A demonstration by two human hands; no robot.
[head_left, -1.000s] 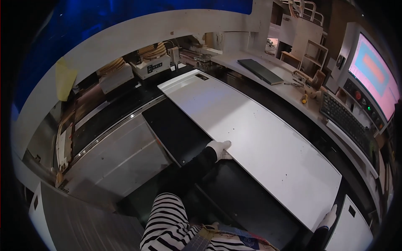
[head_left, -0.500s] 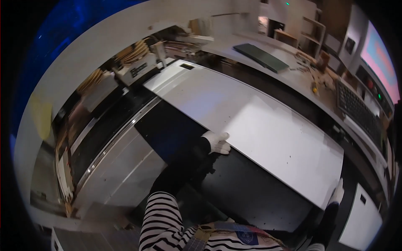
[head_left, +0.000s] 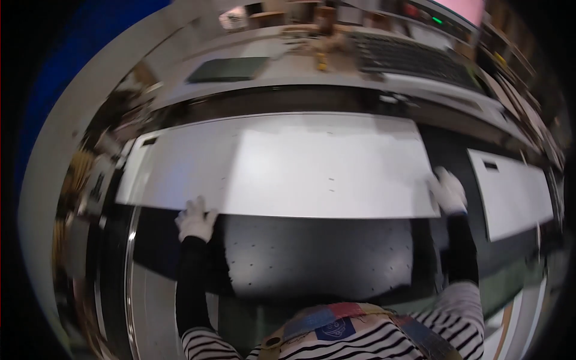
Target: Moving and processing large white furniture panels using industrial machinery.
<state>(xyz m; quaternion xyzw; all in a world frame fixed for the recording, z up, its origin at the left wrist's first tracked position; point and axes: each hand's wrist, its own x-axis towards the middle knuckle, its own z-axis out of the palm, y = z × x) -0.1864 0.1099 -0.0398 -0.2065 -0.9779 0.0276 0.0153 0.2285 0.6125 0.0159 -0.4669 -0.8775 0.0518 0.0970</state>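
A long white panel lies flat across the black work surface, with a small dark rectangle near its far-left corner and several small marks on its face. My left hand, in a white glove, is at the panel's near edge toward the left end, its fingers spread and its fingertips on the edge. At the panel's right end, my white-gloved right hand lies against the short edge with its fingers stretched out. That hand is somewhat blurred. Neither hand is closed around anything.
A smaller white panel lies to the right. Behind the long panel, a shelf carries a dark green slab, a keyboard and a yellow-handled tool. A metal rail runs along the left. Dark specks dot the black surface.
My view has turned to the right, so the long panel now lies level across it. My left hand has shifted left along the near edge and spread its fingers; my right hand stays at the right end.
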